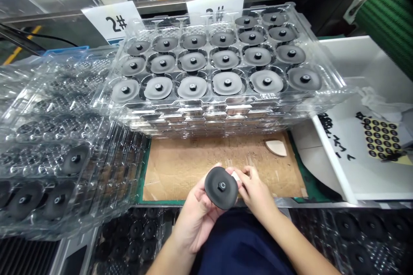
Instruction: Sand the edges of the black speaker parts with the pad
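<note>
My left hand (pixel 195 217) grips a black rounded disc (pixel 214 191) with a small raised hub at its middle. The hub side faces up toward me. At the disc's right edge, my right hand (pixel 258 193) pinches a small white piece (pixel 235 176) that is mostly covered by the fingers; whether it is cloth or paper I cannot tell. Both hands are over the near edge of a cardboard sheet (pixel 206 154). A pale wedge-shaped piece (pixel 276 148) lies on that sheet, beyond my right hand.
Ahead stands a stack of clear plastic trays (pixel 206 105), the top one holding rows of similar black discs. Another clear tray stack (pixel 106 137) is at left, with a few discs. On the right, a white bin (pixel 335 163) holds a sheet of round stickers (pixel 382 137) and small black bits.
</note>
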A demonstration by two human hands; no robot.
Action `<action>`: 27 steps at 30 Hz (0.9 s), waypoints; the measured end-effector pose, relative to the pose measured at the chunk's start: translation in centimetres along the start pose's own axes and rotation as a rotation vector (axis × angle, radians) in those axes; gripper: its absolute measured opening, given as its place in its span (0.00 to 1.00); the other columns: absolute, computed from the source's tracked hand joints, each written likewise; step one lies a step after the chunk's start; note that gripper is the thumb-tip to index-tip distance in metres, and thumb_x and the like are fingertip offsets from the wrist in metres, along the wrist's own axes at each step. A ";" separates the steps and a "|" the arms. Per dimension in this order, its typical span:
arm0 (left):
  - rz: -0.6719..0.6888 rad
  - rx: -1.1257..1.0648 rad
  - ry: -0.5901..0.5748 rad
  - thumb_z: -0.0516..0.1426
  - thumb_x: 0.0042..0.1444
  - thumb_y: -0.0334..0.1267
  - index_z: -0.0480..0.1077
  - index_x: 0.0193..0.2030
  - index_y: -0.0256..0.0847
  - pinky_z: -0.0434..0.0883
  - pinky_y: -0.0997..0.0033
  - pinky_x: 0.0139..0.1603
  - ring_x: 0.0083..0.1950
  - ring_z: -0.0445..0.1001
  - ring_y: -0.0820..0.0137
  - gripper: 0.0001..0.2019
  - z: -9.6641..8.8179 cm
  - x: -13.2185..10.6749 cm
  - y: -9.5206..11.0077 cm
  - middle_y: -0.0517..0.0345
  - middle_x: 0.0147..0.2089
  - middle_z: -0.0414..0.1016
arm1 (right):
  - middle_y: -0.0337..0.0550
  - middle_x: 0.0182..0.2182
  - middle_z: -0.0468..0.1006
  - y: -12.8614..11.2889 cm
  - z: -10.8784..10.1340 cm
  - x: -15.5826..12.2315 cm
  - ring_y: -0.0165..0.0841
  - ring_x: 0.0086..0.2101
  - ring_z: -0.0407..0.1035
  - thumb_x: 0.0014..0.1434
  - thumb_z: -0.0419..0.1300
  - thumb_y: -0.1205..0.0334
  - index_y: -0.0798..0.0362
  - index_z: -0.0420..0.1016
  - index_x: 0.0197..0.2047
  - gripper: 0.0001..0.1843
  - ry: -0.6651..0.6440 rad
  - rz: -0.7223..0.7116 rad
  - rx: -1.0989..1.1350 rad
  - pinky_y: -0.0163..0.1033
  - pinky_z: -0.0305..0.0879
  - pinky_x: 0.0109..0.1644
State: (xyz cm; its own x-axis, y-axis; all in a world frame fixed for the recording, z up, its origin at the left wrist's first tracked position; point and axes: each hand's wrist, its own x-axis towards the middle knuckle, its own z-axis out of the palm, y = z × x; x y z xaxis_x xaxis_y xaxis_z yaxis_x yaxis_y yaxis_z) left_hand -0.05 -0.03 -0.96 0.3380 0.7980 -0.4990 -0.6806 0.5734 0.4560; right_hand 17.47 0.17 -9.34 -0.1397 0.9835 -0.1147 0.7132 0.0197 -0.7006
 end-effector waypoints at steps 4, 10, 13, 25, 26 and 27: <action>0.019 -0.001 0.021 0.67 0.42 0.44 0.70 0.54 0.47 0.72 0.67 0.49 0.52 0.75 0.59 0.29 0.0 0.1 -0.3 0.47 0.57 0.73 | 0.46 0.33 0.74 -0.4 -1.6 1.1 0.38 0.34 0.71 0.60 0.54 0.61 0.55 0.76 0.45 0.13 0.073 -0.003 0.053 0.45 0.70 0.38; 0.036 0.004 0.121 0.69 0.40 0.40 0.72 0.52 0.44 0.72 0.72 0.45 0.46 0.76 0.64 0.29 0.9 0.4 -0.5 0.49 0.51 0.76 | 0.45 0.41 0.76 -7.6 -6.4 1.3 0.33 0.40 0.72 0.64 0.52 0.62 0.51 0.70 0.49 0.12 0.160 -0.162 0.318 0.36 0.71 0.42; 0.026 0.047 0.169 0.68 0.42 0.38 0.72 0.52 0.43 0.72 0.72 0.47 0.49 0.75 0.64 0.27 1.1 0.2 -0.3 0.50 0.51 0.76 | 0.43 0.36 0.76 -10.8 -7.7 1.1 0.31 0.37 0.72 0.63 0.52 0.69 0.53 0.73 0.46 0.11 0.009 -0.361 0.394 0.34 0.69 0.41; 0.014 -0.016 0.118 0.71 0.33 0.32 0.77 0.42 0.49 0.72 0.77 0.46 0.44 0.77 0.69 0.25 1.1 0.0 0.5 0.59 0.44 0.80 | 0.38 0.29 0.75 -11.1 -9.5 1.0 0.26 0.29 0.68 0.60 0.53 0.73 0.54 0.75 0.40 0.11 -0.255 -0.373 0.355 0.30 0.64 0.33; 0.013 -0.027 0.102 0.72 0.31 0.34 0.77 0.42 0.49 0.72 0.78 0.45 0.44 0.77 0.70 0.26 1.0 0.0 0.5 0.59 0.44 0.80 | 0.37 0.28 0.74 -10.8 -9.8 0.8 0.25 0.27 0.67 0.60 0.54 0.73 0.53 0.75 0.39 0.11 -0.256 -0.324 0.315 0.29 0.63 0.30; 0.012 -0.038 0.090 0.72 0.31 0.36 0.77 0.43 0.49 0.72 0.79 0.45 0.44 0.77 0.70 0.26 1.0 0.1 0.6 0.59 0.45 0.80 | 0.36 0.27 0.73 -10.5 -10.1 0.6 0.25 0.25 0.66 0.60 0.54 0.73 0.52 0.75 0.40 0.10 -0.226 -0.284 0.261 0.30 0.61 0.28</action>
State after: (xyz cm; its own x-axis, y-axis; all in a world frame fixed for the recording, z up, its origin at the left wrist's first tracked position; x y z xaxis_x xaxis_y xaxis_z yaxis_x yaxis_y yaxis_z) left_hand 0.22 0.51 -0.03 0.2707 0.7839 -0.5588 -0.7089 0.5550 0.4352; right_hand 16.84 2.38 5.11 -0.4726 0.8810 -0.0229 0.4315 0.2086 -0.8777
